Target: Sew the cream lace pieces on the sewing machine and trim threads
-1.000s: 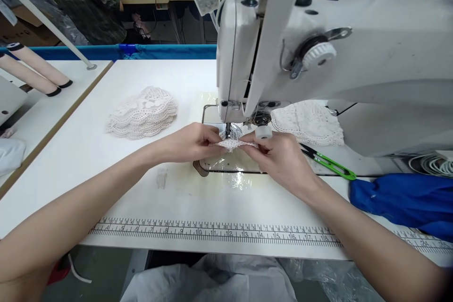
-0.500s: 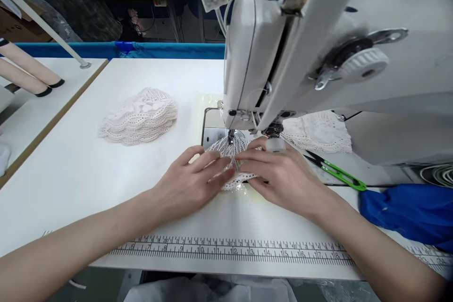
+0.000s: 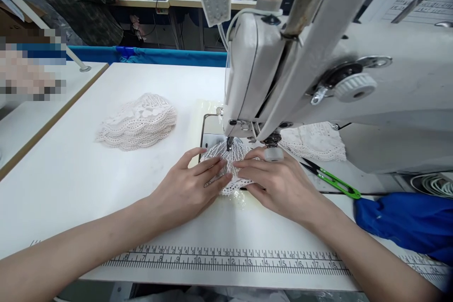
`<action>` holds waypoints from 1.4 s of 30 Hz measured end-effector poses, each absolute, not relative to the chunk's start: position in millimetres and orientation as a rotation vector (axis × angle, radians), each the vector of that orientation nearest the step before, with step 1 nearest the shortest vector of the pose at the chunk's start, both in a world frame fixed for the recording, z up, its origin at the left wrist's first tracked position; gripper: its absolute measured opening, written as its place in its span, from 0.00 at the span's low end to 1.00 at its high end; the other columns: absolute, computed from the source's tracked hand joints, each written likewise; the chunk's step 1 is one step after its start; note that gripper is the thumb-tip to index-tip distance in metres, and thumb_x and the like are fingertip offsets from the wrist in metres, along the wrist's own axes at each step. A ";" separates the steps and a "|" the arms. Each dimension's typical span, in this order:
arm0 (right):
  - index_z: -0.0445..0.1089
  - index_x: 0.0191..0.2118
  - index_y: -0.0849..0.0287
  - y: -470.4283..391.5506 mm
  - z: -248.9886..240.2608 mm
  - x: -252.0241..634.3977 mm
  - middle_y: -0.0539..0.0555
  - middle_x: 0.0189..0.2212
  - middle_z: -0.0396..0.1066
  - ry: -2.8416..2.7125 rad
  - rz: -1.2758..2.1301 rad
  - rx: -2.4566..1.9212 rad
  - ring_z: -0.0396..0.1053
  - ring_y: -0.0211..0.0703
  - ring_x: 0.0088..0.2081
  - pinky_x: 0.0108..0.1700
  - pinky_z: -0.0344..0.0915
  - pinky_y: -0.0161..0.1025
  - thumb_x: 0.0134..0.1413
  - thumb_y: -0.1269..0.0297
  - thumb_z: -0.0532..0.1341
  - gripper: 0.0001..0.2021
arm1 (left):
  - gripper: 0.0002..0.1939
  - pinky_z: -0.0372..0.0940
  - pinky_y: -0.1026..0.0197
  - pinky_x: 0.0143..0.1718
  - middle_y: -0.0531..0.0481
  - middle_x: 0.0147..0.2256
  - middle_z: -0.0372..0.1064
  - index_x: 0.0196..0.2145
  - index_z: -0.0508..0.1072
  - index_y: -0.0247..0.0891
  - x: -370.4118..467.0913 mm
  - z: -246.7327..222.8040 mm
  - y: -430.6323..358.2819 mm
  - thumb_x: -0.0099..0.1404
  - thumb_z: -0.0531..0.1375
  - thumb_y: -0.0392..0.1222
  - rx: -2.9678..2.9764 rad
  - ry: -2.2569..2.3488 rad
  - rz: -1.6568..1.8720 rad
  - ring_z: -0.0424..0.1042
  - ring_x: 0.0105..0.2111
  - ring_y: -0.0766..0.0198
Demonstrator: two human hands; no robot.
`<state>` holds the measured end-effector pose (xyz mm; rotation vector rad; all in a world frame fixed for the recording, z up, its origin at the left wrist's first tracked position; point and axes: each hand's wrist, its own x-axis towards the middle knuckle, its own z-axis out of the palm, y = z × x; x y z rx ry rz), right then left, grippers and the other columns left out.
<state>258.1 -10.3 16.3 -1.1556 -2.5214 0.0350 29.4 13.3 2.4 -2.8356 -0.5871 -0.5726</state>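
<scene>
A white lace piece [image 3: 230, 155] lies under the presser foot of the sewing machine [image 3: 244, 66]. My left hand [image 3: 189, 184] rests on its left side with fingers spread. On the right side of the same lace, my right hand [image 3: 279, 179] lies with its fingers stretched out, partly behind a white knob of the machine. Both hands press the lace flat and do not grip it. A stack of lace pieces [image 3: 138, 122] sits on the table to the left, and more lace [image 3: 314, 141] lies behind my right hand.
Green-handled snips [image 3: 336, 183] and a blue cloth [image 3: 406, 224] lie at the right. A printed ruler [image 3: 226, 259] runs along the table's front edge. Beyond the blue edging [image 3: 177, 56] stands a person in a plaid garment [image 3: 71, 0].
The camera view has shifted slightly. Both hands remain on the lace, and a little more of it shows around the presser foot and between my hands.
</scene>
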 end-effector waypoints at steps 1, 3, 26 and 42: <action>0.74 0.33 0.57 -9.7 15.8 258.5 0.50 0.42 0.77 -2.522 0.028 -1.155 0.72 0.46 0.40 0.45 0.62 0.45 0.53 0.77 0.57 0.10 | 0.12 0.58 0.46 0.56 0.43 0.48 0.74 0.48 0.74 0.36 29.6 2.4 14.0 0.70 0.54 0.35 -2.839 -0.591 -0.578 0.73 0.49 0.57; 0.74 0.33 0.57 -8.5 14.9 259.1 0.49 0.42 0.77 -2.520 0.004 -1.152 0.72 0.46 0.40 0.46 0.62 0.46 0.52 0.77 0.58 0.10 | 0.12 0.57 0.45 0.57 0.43 0.48 0.74 0.48 0.74 0.36 30.2 2.0 16.0 0.70 0.54 0.35 -2.849 -0.602 -0.585 0.73 0.50 0.56; 0.75 0.43 0.55 11.3 -6.4 260.6 0.54 0.34 0.78 -2.428 -0.234 -1.236 0.72 0.48 0.42 0.50 0.62 0.47 0.59 0.72 0.58 0.11 | 0.14 0.48 0.38 0.63 0.43 0.51 0.72 0.49 0.73 0.40 34.7 -3.8 44.6 0.71 0.51 0.37 -2.932 -0.793 -0.636 0.71 0.53 0.56; 0.77 0.40 0.54 8.4 -7.8 250.0 0.56 0.34 0.76 -2.039 0.265 -1.478 0.72 0.48 0.37 0.41 0.68 0.45 0.62 0.57 0.58 0.12 | 0.16 0.61 0.50 0.52 0.48 0.47 0.68 0.39 0.78 0.43 38.9 5.0 54.2 0.72 0.51 0.48 -3.310 -1.375 -0.823 0.66 0.49 0.59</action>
